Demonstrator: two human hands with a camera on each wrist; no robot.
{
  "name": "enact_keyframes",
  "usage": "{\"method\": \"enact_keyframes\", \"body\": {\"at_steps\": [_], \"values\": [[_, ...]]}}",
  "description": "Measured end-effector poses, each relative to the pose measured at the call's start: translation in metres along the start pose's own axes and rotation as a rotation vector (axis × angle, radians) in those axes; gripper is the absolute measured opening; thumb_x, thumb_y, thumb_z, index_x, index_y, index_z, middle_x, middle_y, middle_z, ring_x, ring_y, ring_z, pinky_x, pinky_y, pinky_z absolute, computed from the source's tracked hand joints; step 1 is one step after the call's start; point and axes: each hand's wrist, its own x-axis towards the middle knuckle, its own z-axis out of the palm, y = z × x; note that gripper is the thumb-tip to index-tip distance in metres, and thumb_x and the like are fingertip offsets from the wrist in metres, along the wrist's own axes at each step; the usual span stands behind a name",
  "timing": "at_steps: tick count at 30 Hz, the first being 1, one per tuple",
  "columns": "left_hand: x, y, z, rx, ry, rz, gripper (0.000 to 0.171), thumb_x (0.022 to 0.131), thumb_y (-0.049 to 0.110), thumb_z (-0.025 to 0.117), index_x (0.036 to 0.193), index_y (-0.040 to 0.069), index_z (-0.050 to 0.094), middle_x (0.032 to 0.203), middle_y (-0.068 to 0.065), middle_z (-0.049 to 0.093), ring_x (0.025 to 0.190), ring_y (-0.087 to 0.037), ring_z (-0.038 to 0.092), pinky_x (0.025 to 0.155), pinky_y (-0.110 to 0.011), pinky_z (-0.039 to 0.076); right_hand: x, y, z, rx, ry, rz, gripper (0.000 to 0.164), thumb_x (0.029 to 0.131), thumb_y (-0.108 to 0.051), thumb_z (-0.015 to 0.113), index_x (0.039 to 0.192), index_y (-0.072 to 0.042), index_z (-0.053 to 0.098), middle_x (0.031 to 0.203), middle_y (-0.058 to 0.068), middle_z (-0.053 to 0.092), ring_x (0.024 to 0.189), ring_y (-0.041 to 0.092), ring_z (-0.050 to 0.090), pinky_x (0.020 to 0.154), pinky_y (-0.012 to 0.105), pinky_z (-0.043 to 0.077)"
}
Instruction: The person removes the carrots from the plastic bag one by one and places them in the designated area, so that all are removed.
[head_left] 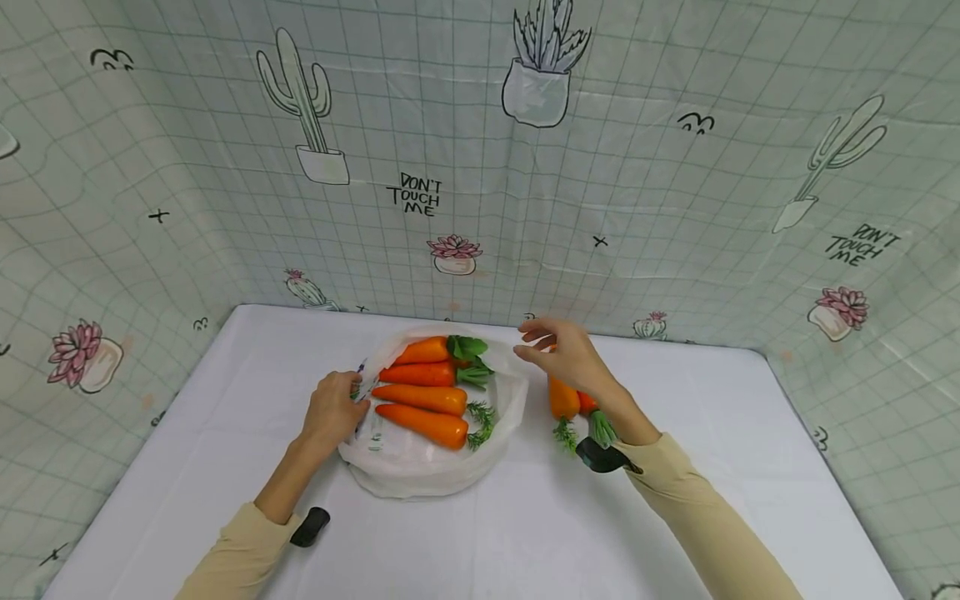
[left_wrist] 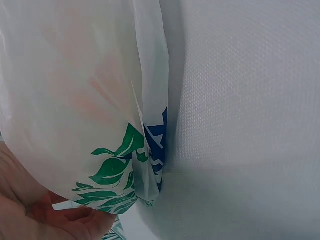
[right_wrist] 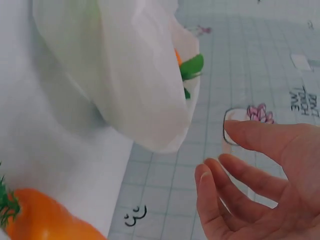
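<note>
Bagging seemed underway: left hand [head_left: 330, 414] gripped the bag [head_left: 412, 482]; right hand [head_left: 564, 355], empty and loose, likely needed a carrot [head_left: 561, 399] from the bag's right.

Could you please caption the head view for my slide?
The person's left grip holds a white bag of carrots; the empty right grip hovers near other carrots.

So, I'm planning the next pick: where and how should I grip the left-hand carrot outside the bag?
Take the carrot, probably by its thick end beside the greens, from above and left: there's a gap towards the bag, while another carrot lies close on its right.
</note>
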Motion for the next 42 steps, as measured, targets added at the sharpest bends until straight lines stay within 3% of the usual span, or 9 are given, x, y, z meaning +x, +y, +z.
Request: {"method": "enact_keyframes", "body": {"at_steps": [9,15,21,28,42], "values": [[0.001,0.000,-0.001,-0.007,0.018,-0.006,0.037,0.091,-0.001,0.070,0.123,-0.018,0.061,0.107,-0.030,0.063,0.099,-0.041,0.063,0.089,-0.054,0.055,0.011,-0.019,0.020,-0.003,-0.085,-0.059,0.034,0.094,-0.014,0.075,0.123,0.003,0.068,0.120,0.020,0.070,0.102,0.032,0.068,0.086,0.041,0.059],[0.002,-0.001,-0.002,-0.001,0.000,-0.042,0.039,0.093,0.000,0.068,0.127,-0.017,0.059,0.110,-0.029,0.062,0.099,-0.039,0.062,0.091,-0.054,0.055,0.016,-0.033,0.035,-0.033,-0.174,-0.112,0.034,0.096,-0.014,0.073,0.122,0.006,0.068,0.119,0.021,0.070,0.103,0.032,0.068,0.087,0.038,0.058],[0.001,-0.001,-0.001,0.003,-0.007,-0.048,0.039,0.093,0.000,0.067,0.127,-0.017,0.059,0.112,-0.031,0.063,0.100,-0.041,0.064,0.092,-0.055,0.055,0.017,-0.045,0.052,-0.058,-0.261,-0.108,0.032,0.096,-0.014,0.073,0.121,0.005,0.067,0.121,0.020,0.069,0.105,0.033,0.067,0.091,0.036,0.057],[0.001,-0.001,0.001,0.000,-0.002,-0.051,0.038,0.093,-0.001,0.066,0.127,-0.017,0.059,0.112,-0.031,0.063,0.101,-0.041,0.063,0.094,-0.056,0.054,0.013,-0.049,0.070,-0.075,-0.335,-0.134,0.032,0.095,-0.013,0.075,0.119,0.006,0.067,0.118,0.020,0.070,0.100,0.031,0.068,0.085,0.030,0.057],[0.001,-0.003,0.003,-0.013,0.009,-0.038,0.037,0.093,-0.001,0.067,0.126,-0.017,0.060,0.108,-0.028,0.065,0.097,-0.039,0.064,0.091,-0.054,0.055,-0.001,-0.047,0.102,-0.195,-0.396,-0.117,0.036,0.090,-0.016,0.081,0.119,0.003,0.068,0.115,0.014,0.071,0.103,0.028,0.064,0.090,0.039,0.055]]}}
